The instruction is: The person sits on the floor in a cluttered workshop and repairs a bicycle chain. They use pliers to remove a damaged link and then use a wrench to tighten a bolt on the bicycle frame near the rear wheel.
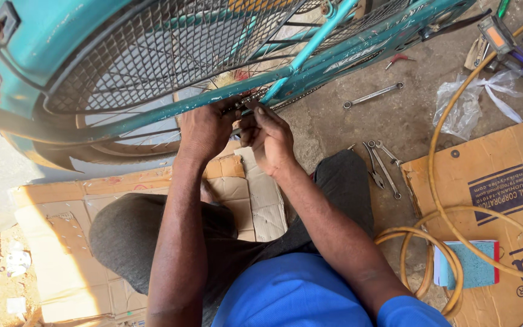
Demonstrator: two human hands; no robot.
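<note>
Blue shirt and grey knees fill the bottom, so both arms reach up to the bike chain (292,97) under the teal frame (310,45). Left hand (204,130) and right hand (269,139) pinch it together at the stay. Probably greasy, floppy, best held by the links. Spanners (382,163), yellow hose (440,212) and cardboard (497,175) crowd the right.

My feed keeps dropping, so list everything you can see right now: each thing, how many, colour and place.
bicycle: one, teal, across the top
chain: one, dark, along the frame by the hands
spanner: one, silver, on concrete upper right
pliers and spanners: small cluster, silver, beside the right knee
hose: one, yellow, coiled at right
plastic bag: one, clear, upper right
cardboard: flattened brown sheets, right and under the legs
left hand: at the chain
right hand: fingertips on the chain
</note>
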